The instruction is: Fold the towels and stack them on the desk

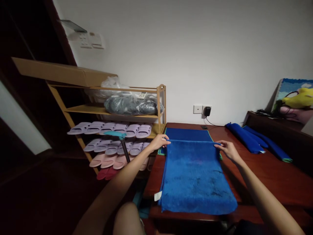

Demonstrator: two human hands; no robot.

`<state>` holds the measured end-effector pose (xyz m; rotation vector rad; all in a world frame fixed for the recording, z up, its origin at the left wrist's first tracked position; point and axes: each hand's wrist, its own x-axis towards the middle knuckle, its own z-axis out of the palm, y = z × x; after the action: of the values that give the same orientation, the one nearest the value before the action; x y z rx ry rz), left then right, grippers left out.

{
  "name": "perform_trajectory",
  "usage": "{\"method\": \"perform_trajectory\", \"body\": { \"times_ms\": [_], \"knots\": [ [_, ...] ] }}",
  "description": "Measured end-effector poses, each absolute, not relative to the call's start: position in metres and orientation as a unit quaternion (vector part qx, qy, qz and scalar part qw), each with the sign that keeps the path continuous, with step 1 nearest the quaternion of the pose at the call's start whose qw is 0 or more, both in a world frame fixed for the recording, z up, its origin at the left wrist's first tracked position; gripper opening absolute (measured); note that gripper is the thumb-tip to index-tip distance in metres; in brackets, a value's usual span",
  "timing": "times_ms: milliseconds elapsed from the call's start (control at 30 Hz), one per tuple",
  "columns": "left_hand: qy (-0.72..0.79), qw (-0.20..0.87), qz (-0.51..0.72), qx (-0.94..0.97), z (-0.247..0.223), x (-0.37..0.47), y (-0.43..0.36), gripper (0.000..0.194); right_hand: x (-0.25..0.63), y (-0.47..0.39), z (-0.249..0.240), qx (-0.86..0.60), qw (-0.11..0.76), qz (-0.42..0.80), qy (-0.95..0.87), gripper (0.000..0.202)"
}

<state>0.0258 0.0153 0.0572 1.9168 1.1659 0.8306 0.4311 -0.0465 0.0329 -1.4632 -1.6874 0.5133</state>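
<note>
A bright blue towel hangs stretched between my two hands, its lower end drooping past the table's front edge. My left hand pinches its upper left corner, while my right hand pinches the upper right corner. A white tag sticks out at the towel's lower left side, and dark smudges mark its lower right. Behind it, a darker blue cloth with green edging lies flat on the table, partly hidden by the towel.
On the right of the reddish-brown table lie rolled or folded blue cloths. A black plug sits in the wall socket. To the left stands a wooden rack with several slippers, plastic-wrapped items and a cardboard box.
</note>
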Motion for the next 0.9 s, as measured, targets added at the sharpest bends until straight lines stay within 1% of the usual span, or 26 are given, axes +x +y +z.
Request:
{"method": "perform_trajectory", "body": {
  "times_ms": [100, 167, 267, 333, 467, 600, 733, 900],
  "knots": [
    [0.424, 0.375, 0.377, 0.733, 0.081, 0.020, -0.004, 0.036, 0.429, -0.068, 0.059, -0.558, 0.449, 0.222, -0.662, 0.057],
    [0.403, 0.379, 0.424, 0.717, 0.101, 0.018, -0.019, 0.036, 0.425, -0.084, 0.079, -0.544, 0.493, 0.226, -0.640, 0.051],
    [0.380, 0.368, 0.478, 0.701, 0.135, 0.018, -0.046, 0.032, 0.418, -0.106, 0.110, -0.530, 0.553, 0.215, -0.606, 0.042],
    [0.368, 0.353, 0.500, 0.701, 0.157, 0.018, -0.062, 0.030, 0.415, -0.118, 0.129, -0.521, 0.572, 0.201, -0.601, 0.038],
    [0.350, 0.322, 0.539, 0.696, 0.193, 0.015, -0.082, 0.028, 0.411, -0.133, 0.164, -0.496, 0.593, 0.176, -0.610, 0.032],
    [0.340, 0.291, 0.569, 0.691, 0.212, 0.011, -0.084, 0.031, 0.405, -0.141, 0.191, -0.491, 0.595, 0.117, -0.625, 0.028],
    [0.334, 0.271, 0.579, 0.692, 0.224, 0.012, -0.078, 0.032, 0.401, -0.140, 0.207, -0.490, 0.598, 0.073, -0.630, 0.029],
    [0.370, 0.175, 0.567, 0.715, 0.238, 0.020, -0.063, 0.023, 0.404, -0.125, 0.216, -0.491, 0.618, 0.042, -0.613, 0.032]
  ]
}}
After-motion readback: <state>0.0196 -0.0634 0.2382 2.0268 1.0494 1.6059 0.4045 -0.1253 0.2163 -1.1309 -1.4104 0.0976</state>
